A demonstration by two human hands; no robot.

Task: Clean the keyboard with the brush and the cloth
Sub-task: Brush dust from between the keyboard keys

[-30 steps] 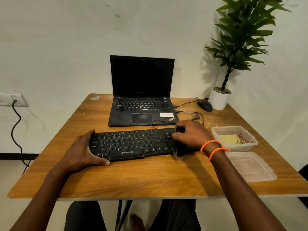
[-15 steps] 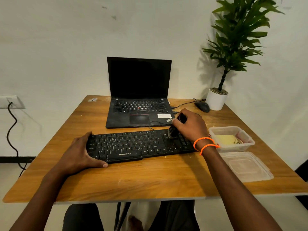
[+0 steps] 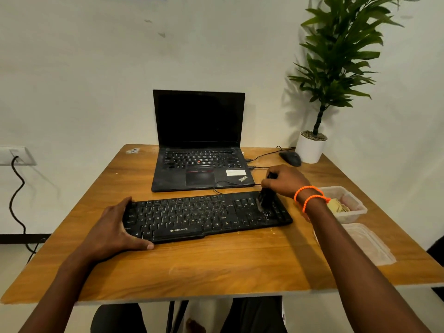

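Head view: a person sits at a wooden desk [image 3: 216, 267] with a black keyboard [image 3: 206, 216] lying across its middle. The left hand [image 3: 115, 227] cups the keyboard's left end, thumb along the front edge, apparently to stop it sliding. The right hand [image 3: 284, 181] has its fingers curled round a dark brush [image 3: 264, 199], bristles down on the keys at the keyboard's right end, likely sweeping out crumbs. Just right of that wrist, an open plastic tub [image 3: 355, 203] holds a yellowish cloth [image 3: 337, 205]; its lid [image 3: 367, 246] lies nearer. Behind the keyboard stand an open laptop [image 3: 199, 145], a mouse [image 3: 290, 158] and a potted plant [image 3: 312, 143]. A thin cable [image 3: 230, 183] trails close behind the brush.
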